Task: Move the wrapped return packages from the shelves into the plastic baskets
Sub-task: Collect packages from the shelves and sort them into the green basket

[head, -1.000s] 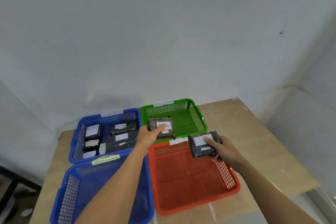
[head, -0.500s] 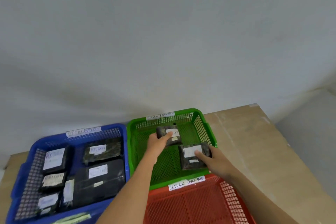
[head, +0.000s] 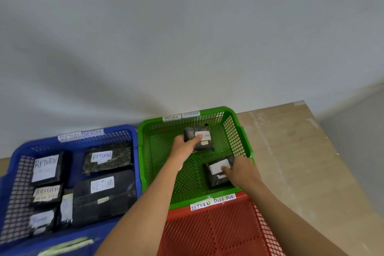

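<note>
Both hands reach into the green basket. My left hand grips a dark wrapped package with a white RETURN label, low at the basket's far side. My right hand holds a second dark wrapped package with a white label, down on the basket floor at the near right; its thumb lies over the label. Whether the far package touches the floor I cannot tell.
A blue basket to the left holds several dark RETURN packages. A red basket sits in front of the green one, another blue basket at the lower left. All stand on a brown table against a white wall.
Both hands have carried the packages from above the red basket forward and down into the green basket. The camera has come closer.
</note>
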The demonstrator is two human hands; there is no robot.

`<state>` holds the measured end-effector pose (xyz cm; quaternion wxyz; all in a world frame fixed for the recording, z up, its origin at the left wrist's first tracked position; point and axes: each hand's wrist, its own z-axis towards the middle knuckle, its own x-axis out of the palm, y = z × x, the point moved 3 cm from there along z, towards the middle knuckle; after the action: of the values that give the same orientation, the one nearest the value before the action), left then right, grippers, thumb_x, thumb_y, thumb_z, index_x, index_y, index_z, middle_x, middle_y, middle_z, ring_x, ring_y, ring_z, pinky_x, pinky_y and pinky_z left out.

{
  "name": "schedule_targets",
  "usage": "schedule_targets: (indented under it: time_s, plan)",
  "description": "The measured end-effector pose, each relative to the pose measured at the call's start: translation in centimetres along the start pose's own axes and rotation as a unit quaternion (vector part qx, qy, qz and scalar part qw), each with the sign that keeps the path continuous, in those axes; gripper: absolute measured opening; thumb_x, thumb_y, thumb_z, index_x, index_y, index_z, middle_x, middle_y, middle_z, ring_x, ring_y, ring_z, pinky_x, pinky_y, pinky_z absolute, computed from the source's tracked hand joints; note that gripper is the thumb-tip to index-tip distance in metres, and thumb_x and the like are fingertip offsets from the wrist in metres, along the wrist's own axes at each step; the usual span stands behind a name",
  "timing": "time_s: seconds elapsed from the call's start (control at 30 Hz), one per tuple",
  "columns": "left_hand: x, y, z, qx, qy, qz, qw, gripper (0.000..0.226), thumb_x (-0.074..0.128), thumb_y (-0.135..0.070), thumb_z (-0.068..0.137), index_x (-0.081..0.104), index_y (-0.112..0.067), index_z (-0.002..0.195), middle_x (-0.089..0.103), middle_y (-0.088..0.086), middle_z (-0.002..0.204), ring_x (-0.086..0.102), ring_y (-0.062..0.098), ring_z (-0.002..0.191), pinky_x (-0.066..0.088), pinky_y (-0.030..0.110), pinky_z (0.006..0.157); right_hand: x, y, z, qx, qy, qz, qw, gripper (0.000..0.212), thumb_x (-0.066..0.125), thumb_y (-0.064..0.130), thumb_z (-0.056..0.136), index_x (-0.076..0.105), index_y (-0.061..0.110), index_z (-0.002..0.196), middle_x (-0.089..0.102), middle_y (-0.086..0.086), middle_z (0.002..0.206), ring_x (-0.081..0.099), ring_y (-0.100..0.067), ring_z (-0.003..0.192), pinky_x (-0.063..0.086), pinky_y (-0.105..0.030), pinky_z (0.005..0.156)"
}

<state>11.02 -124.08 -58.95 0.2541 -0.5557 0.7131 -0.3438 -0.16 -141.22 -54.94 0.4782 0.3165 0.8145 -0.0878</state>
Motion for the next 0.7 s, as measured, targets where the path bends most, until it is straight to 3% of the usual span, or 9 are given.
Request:
schedule_targets:
  time_s: [0.07,0.2,0.3,0.43,0.5,0.57,0.7]
  plan:
    - [-0.4,0.2,-0.3,0.001,-0.003,-0.002,1.0,0.02,0.079,-0.03,0.086,0.068,-0.025,0.102,0.075,0.003,0.109,0.069,0.02,0.105,0.052,0.044,0.101,-0.1,1.0,-0.9,-0.017,-0.036,-0.047,0.998,0.036,0.071,0.049,0.09,0.059,0.016,0.098,0.069,-0.004,0.104,0.069,-0.026,0.094,0.057,-0.037,0.075]
    - [-0.8,0.4,-0.4,0.006,-0.012,-0.005,1.0,0.024,0.08,-0.032,0.085,0.07,-0.024,0.106,0.076,0.002,0.109,0.069,0.02,0.106,0.053,0.039,0.096,0.4,2.9,-2.2,-0.03,-0.06,-0.122,0.99,0.073,0.067,0.07,0.083,0.053,0.009,0.12,0.065,-0.005,0.11,0.068,-0.022,0.095,0.046,-0.031,0.065]
    - [-0.6,0.3,-0.5,0.012,-0.019,-0.013,1.0,0.032,0.078,-0.028,0.087,0.07,-0.017,0.116,0.075,0.002,0.111,0.068,0.016,0.102,0.05,0.026,0.077,0.8,2.9,-2.4,-0.022,-0.065,-0.162,0.984,0.087,0.065,0.078,0.078,0.05,0.008,0.127,0.063,-0.006,0.117,0.068,-0.021,0.096,0.051,-0.031,0.068]
    - [0.2,0.4,-0.6,0.014,-0.023,-0.006,1.0,0.036,0.076,-0.027,0.089,0.068,-0.014,0.122,0.073,0.002,0.113,0.066,0.011,0.098,0.044,0.021,0.068,0.8,2.5,-2.3,-0.018,-0.066,-0.149,0.986,0.089,0.066,0.079,0.076,0.051,0.009,0.128,0.063,-0.007,0.118,0.068,-0.023,0.1,0.056,-0.035,0.075]
    - [0.9,0.5,-0.4,0.019,-0.021,-0.001,1.0,0.041,0.077,-0.026,0.089,0.064,-0.015,0.126,0.071,0.002,0.118,0.066,0.015,0.104,0.048,0.022,0.072,0.7,2.4,-2.4,-0.018,-0.065,-0.133,0.989,0.088,0.066,0.078,0.076,0.05,0.009,0.128,0.063,-0.007,0.119,0.068,-0.024,0.102,0.055,-0.035,0.077]
    - [1.7,0.5,-0.2,0.015,-0.021,0.021,0.999,0.046,0.077,-0.025,0.089,0.058,-0.014,0.128,0.068,0.002,0.121,0.064,0.019,0.11,0.051,0.03,0.086,0.1,2.0,-2.4,-0.023,-0.068,-0.1,0.992,0.082,0.065,0.076,0.079,0.052,0.01,0.125,0.064,-0.006,0.117,0.068,-0.026,0.103,0.054,-0.036,0.076]
    - [3.3,0.8,0.3,-0.018,0.025,0.086,0.996,0.045,0.073,-0.028,0.092,0.051,-0.016,0.129,0.063,0.005,0.127,0.063,0.024,0.114,0.052,0.047,0.102,-1.8,0.0,-1.8,-0.045,-0.07,-0.018,0.996,0.049,0.064,0.062,0.09,0.051,0.016,0.102,0.065,-0.004,0.102,0.067,-0.027,0.092,0.056,-0.036,0.073]
